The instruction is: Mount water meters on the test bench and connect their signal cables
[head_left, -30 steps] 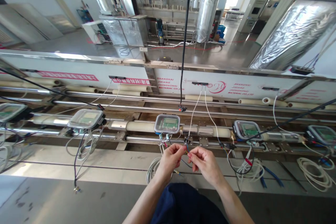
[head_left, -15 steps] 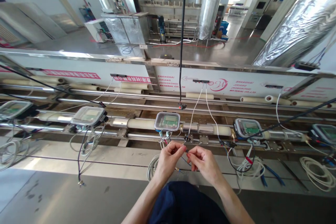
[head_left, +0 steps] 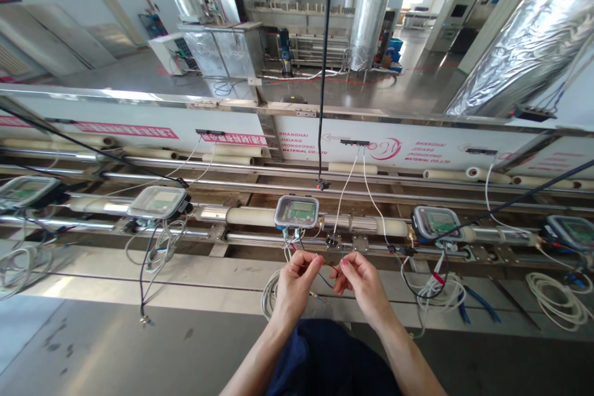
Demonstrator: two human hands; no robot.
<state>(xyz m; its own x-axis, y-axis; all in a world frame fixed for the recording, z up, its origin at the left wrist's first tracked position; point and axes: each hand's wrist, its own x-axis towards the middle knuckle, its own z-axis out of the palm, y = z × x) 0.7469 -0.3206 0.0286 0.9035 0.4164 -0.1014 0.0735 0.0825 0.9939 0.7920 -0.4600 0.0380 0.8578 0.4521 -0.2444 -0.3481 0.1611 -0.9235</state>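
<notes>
1. A long steel bench (head_left: 116,284) runs across the whole view, with a dark lap pressed against its near edge.
2. Behind the bench, a row of pipes (head_left: 250,218) lies side by side from left to right.
3. A black cable (head_left: 323,74) hangs straight down from above and ends just over the pipes.
4. Several clear-lidded meters sit along the pipes. The middle meter (head_left: 297,211) is directly beyond the hands, with short coloured leads dangling from its underside.
5. A white cord coil (head_left: 268,294) rests on the bench, just left of the left wrist.
6. The left hand (head_left: 297,281) has its fingers curled in, with thumb and forefinger pinched onto one end of a thin wire.
7. The right hand (head_left: 364,284) is curled the same way, its fingertips nipping the other end.
8. The thin wire (head_left: 330,266) stretches between the two hands, held above the bench and just in front of the middle meter.
</notes>
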